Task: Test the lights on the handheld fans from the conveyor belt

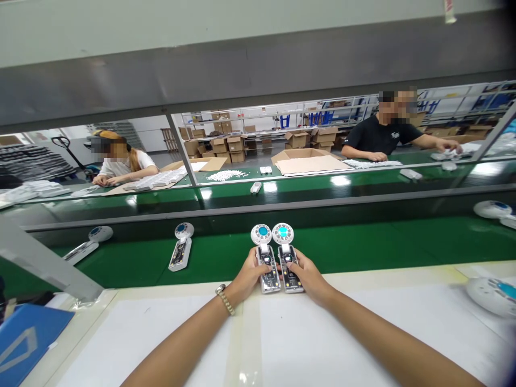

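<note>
1. The left hand (246, 277) has its grip pinching the left fan (266, 260); the right hand (309, 277) pinches the right fan (287, 258) the same way.
2. Both fans lie flat and side by side, touching, at the far edge of the white desk (161, 333). Their round heads reach out over the green belt (363, 244).
3. Each fan has a white head with a lit blue centre and a clear handle showing the board inside. Thumbs rest on the handles near the buttons.
4. To my eye the step is checking or lining up the pair. It is best done with the handles kept parallel, light pressure on the sides, and fingers off the heads.
5. Two more fans lie on the belt to the left: a near one (180, 251) and a far one (89, 241).
6. A bracelet (224, 299) sits on the left wrist.
7. Across the line, a person in white (123, 166) and a person in black (382, 140) work at their own desk, with cartons (306, 160) around them.
8. No brand, label or writing can be read; all of it is too small or blurred.
</note>
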### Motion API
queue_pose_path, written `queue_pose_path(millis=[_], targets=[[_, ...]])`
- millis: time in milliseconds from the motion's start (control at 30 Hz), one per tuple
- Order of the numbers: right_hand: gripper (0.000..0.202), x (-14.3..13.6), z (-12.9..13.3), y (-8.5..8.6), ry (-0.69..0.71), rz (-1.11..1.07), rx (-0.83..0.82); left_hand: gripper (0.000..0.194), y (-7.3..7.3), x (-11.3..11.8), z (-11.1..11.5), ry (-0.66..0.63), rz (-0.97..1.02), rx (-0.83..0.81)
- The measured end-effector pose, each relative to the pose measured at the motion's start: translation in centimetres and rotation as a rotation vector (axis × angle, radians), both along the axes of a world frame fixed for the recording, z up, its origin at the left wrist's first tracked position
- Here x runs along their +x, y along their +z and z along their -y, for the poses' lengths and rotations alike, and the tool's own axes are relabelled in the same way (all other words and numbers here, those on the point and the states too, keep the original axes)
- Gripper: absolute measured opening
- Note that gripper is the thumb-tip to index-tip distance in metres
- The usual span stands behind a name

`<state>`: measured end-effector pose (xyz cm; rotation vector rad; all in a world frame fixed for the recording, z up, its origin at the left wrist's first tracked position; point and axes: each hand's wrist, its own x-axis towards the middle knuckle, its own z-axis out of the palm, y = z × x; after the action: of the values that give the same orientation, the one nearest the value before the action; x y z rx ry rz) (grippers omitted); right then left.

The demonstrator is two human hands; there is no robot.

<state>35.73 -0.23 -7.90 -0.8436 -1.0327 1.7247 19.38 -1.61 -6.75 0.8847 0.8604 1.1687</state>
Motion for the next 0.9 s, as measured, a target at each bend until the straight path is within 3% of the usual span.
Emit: queue_pose_path(millis=[267,900], targets=[[0.043,0.4,0.1,0.4,0.118,-0.062,0.047,0.047,0.0,0.0,-0.1,-0.004,-0.014,0.041],[0.044,0.5,0.0,0.0,0.141,-0.112,0.082,0.048,1.0,0.1,0.0,-0.051,0.025,0.033]])
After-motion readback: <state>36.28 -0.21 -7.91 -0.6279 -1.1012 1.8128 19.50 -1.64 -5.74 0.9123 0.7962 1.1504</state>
